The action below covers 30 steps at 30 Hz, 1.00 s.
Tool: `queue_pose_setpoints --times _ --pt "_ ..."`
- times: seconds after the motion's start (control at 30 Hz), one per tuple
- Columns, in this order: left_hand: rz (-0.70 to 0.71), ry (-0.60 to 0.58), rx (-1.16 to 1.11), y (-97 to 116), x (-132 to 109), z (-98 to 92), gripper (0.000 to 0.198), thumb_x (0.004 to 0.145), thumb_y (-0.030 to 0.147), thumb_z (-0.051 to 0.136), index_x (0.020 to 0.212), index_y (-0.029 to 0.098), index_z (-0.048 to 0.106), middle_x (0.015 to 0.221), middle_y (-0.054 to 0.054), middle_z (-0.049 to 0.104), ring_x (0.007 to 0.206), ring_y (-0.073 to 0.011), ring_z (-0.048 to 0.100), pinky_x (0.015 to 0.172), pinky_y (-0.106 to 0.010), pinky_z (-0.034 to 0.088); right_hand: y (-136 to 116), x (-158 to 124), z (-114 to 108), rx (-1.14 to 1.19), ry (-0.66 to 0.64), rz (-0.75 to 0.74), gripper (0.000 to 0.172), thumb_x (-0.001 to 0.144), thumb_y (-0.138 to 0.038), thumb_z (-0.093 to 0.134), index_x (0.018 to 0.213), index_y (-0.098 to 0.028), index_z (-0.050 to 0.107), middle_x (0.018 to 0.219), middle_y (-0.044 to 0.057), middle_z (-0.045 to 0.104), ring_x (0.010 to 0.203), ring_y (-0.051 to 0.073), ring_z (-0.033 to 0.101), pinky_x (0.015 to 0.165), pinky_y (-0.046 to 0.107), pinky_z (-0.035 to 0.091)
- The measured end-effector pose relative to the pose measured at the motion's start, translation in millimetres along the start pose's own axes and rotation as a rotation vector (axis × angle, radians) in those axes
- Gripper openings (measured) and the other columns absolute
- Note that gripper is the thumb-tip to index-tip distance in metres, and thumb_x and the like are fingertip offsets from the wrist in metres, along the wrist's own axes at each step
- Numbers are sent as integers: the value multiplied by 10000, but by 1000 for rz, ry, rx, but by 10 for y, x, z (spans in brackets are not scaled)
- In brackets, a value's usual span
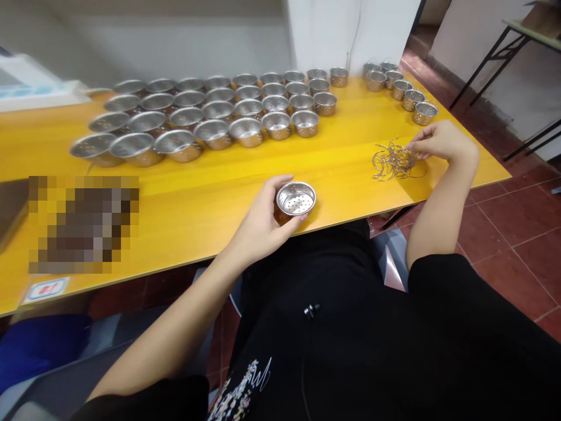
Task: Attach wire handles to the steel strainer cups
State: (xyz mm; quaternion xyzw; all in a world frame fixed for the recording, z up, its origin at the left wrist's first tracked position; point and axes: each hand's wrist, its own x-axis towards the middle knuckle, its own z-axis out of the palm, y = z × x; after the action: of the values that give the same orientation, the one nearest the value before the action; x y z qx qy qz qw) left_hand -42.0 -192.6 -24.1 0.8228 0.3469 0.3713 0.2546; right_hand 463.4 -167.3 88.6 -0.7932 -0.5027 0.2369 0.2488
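Observation:
My left hand [267, 225] is wrapped round a small perforated metal cup [297, 200] near the front edge of the table. The cup's mouth faces up, and holes show in its bottom and side. Over on the right, my right hand [442, 143] reaches to a tangled pile of curved metal wires [392, 161]. Its thumb and fingers are pinched at the pile's right side. Whether a single wire is between the fingertips is too small to make out.
Rows of perforated metal cups [213, 133] fill the back left of the yellow table [342, 169]. Several cups with wire handles [425, 113] line the back right edge. A blurred-out patch [83, 225] and a small label [47, 289] lie at left. A wall stands behind.

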Motion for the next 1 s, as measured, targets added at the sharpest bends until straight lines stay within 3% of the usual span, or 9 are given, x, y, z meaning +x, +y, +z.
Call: queue_pose_setpoints --times 0.1,0.27,0.47,0.7,0.83,1.0 --pt "-2 -10 3 -1 -4 -4 839 1067 566 907 1773 266 568 1702 -204 774 1531 -486 828 1317 -751 705 9 108 83 -82 -14 8 316 1143 -118 1014 877 -168 850 820 86 773 794 227 705 967 412 705" --pt "-1 -14 -14 1 4 11 842 1068 565 902 1773 245 572 1728 -231 762 1551 -494 816 1360 -787 664 30 199 159 -199 38 -37 300 968 -227 1167 903 -192 876 908 92 843 1039 349 857 1129 470 719" --pt "1 -9 -9 7 -2 19 825 1058 545 908 1760 248 593 1695 -220 789 1500 -466 834 1321 -717 704 26 217 198 -208 39 -96 252 981 -267 1125 927 -209 886 984 120 915 1231 428 893 1237 540 723" --pt "-11 -39 -8 29 4 2 841 1071 566 903 1778 247 576 1704 -225 779 1511 -480 829 1335 -743 689 4 228 218 -261 -11 -114 75 1012 -191 1005 1009 -191 930 1027 140 938 1218 435 906 1241 595 745" --pt "3 -35 7 44 10 -2 821 1077 554 888 1768 238 579 1710 -229 776 1542 -495 819 1361 -765 674 -13 210 204 -255 -15 -102 174 1046 -168 977 905 -201 879 1013 143 923 1197 437 907 1243 603 732" --pt "14 -51 11 51 12 -8 814 1086 536 887 1773 242 566 1734 -228 764 1576 -497 801 1391 -765 656 -20 216 208 -162 41 -142 101 1075 -192 935 983 -175 897 933 109 870 1067 349 874 1162 520 743"
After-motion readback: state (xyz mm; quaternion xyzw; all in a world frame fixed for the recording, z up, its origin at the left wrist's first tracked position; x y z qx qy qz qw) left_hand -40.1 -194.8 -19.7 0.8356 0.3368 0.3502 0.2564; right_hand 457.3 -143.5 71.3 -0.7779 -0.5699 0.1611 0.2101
